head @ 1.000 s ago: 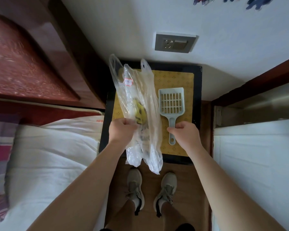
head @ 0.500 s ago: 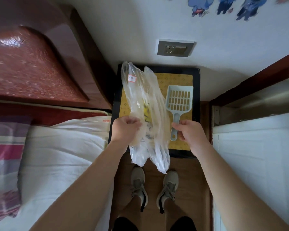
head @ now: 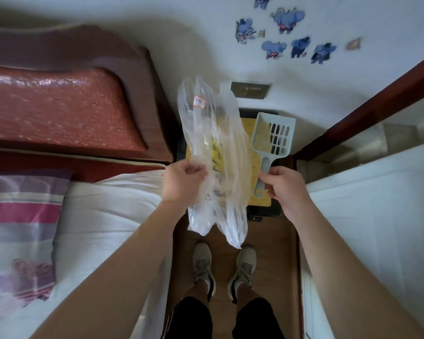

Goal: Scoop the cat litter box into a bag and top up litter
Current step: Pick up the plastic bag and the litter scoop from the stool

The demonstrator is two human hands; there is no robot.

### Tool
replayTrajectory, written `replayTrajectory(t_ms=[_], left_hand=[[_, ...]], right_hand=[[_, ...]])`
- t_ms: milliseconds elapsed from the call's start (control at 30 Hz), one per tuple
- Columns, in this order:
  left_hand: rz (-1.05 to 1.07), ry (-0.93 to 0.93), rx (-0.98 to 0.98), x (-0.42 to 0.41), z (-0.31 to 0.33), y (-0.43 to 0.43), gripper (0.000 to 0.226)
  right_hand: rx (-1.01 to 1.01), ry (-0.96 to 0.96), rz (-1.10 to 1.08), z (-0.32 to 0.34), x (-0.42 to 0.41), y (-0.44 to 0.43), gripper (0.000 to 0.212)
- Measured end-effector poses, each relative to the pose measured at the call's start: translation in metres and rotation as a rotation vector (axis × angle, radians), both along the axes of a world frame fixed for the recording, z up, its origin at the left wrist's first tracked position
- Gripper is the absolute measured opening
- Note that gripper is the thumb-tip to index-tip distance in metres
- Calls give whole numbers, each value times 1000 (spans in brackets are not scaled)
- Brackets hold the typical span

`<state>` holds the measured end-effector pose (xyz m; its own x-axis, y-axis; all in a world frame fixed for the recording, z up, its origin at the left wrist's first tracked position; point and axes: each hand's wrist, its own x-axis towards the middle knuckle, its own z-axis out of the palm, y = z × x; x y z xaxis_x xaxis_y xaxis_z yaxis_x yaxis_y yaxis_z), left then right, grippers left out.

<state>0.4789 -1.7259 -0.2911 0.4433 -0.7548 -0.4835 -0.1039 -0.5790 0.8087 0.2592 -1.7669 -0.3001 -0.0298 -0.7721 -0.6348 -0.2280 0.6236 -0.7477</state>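
A clear plastic bag (head: 213, 148) with a small pink label hangs upright in front of me, over the litter box. My left hand (head: 185, 181) grips its left side at mid height. My right hand (head: 283, 189) holds the handle of a pale blue slotted litter scoop (head: 273, 137), tilted, with some yellow litter lying in its left half. My right fingers also seem to pinch the bag's right edge. Below both sits the black litter box (head: 273, 210) with yellow litter (head: 261, 200), mostly hidden by the bag.
A bed with white sheet (head: 103, 216), striped pillow (head: 20, 231) and red-brown headboard (head: 59, 104) fills the left. A white cabinet (head: 377, 216) and dark wood frame (head: 367, 101) close the right. A wall socket (head: 250, 90) sits behind the box. My shoes (head: 224, 267) stand on the narrow brown floor.
The scoop has come up off the litter and tilted, now carrying litter. The bag has risen and spread wider between my hands. The view has tipped up toward the wall stickers.
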Motion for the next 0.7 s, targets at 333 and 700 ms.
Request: replayTrajectory(t_ms=[333, 700], left_hand=[[39, -96, -130, 21, 92, 40, 3], [186, -212, -214, 36, 155, 117, 5]], right_hand=[[-114, -4, 49, 97, 10, 32, 12], [-225, -61, 221, 162, 22, 70, 8]])
